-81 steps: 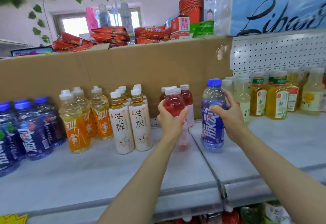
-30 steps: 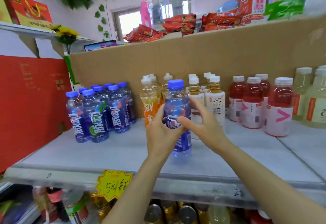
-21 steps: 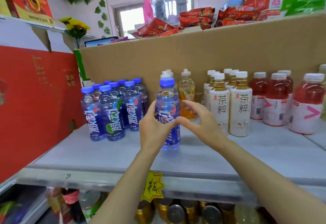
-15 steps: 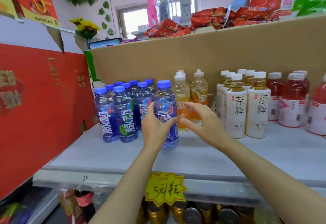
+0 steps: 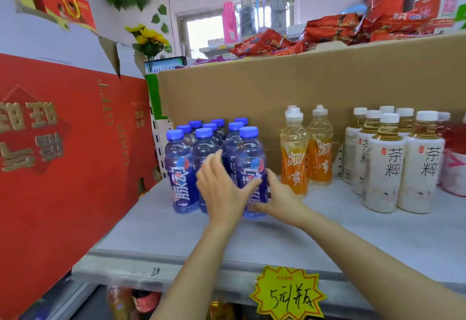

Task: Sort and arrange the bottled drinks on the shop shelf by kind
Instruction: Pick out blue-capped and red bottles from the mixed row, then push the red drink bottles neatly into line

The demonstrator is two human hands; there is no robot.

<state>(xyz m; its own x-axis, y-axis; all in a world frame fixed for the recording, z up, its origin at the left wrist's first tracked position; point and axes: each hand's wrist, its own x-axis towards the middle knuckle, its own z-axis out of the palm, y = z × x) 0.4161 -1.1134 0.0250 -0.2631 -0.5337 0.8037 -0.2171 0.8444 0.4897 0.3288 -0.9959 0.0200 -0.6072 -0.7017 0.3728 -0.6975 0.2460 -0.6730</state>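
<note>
Grey shelf (image 5: 327,239) with cardboard backing (image 5: 252,87) behind the drinks. Blue-capped bottle cluster (image 5: 201,138) sits at shelf's left end; orange drinks (image 5: 293,153) and white-label tea bottles (image 5: 380,163) stand to its right, apart. Front-right blue bottle (image 5: 251,160) stands upright on the shelf, touching the cluster. Left hand (image 5: 222,188) fingers straight, thumb against its label (not gripping). Right hand (image 5: 280,193) flat against its lower right side, fingers relaxed.
</note>
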